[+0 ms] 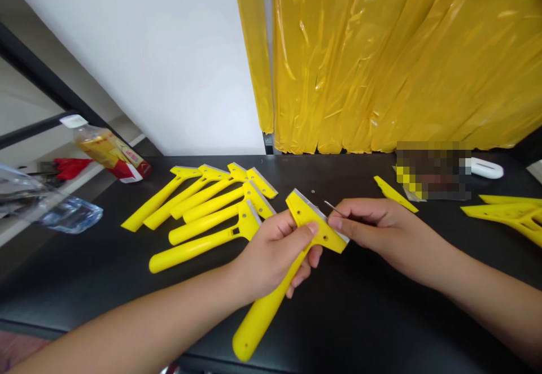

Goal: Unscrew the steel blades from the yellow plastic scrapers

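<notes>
My left hand [277, 252] is closed round the neck of a yellow scraper [271, 312], thumb on its wide head. A metal blade strip runs along the head's far edge, and two holes show in its face. My right hand [381, 230] pinches a thin metal rod [333, 208] by the right end of the blade edge; its fingertips are close to that edge, and I cannot tell if they touch it. Several finished-looking yellow scrapers [207, 213] lie in a row left of my hands. A tiny metal ring-like piece [313, 191] lies on the black tabletop [364, 317].
A bottle [110, 148] with a red and yellow label leans at the left, beside a clear plastic bag [63, 210]. Loose yellow parts [396, 194] and more yellow pieces [508, 213] lie right, near a white object [486, 168]. Yellow plastic sheeting [402, 57] hangs behind.
</notes>
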Demonstrator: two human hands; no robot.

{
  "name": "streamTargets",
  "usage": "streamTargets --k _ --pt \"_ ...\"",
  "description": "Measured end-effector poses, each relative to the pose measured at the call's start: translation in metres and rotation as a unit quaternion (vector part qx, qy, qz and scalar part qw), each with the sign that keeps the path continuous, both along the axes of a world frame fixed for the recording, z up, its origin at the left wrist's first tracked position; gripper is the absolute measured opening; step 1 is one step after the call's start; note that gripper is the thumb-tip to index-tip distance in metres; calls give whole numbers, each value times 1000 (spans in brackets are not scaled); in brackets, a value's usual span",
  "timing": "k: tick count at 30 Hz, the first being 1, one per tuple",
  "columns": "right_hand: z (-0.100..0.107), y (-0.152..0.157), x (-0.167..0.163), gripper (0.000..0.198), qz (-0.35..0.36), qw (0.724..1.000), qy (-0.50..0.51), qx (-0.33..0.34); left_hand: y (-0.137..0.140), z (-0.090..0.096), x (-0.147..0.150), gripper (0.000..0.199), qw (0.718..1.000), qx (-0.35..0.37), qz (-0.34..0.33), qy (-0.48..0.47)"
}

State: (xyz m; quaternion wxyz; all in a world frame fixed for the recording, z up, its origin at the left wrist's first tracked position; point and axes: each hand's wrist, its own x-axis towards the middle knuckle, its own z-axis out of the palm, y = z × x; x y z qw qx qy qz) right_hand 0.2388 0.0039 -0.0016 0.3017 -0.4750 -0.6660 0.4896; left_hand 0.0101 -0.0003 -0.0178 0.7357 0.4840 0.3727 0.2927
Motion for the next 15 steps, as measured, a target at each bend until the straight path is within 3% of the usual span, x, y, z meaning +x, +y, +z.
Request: streamTargets --k 4,6,7,10,13,15 --pt "7 -5 -4 36 -37 998 -29 45 0 9 -2 33 998 41 6 57" --pt "13 -12 -4 34 -79 991 -42 94 -1 19 -5 35 980 145 12 136" --pt "16 -16 -5 37 -92 989 -41 107 -2 25 -7 34 956 230 9 184" --pt "23 -28 -4 52 -69 996 5 56 -9 38 -11 25 826 452 -51 333" --pt "24 -36 -5 61 -30 996 61 -66 -20 43 -9 22 677 567 -120 453" --pt "23 -37 -8 60 -26 985 70 -154 -25 42 -6 35 578 617 -143 515"
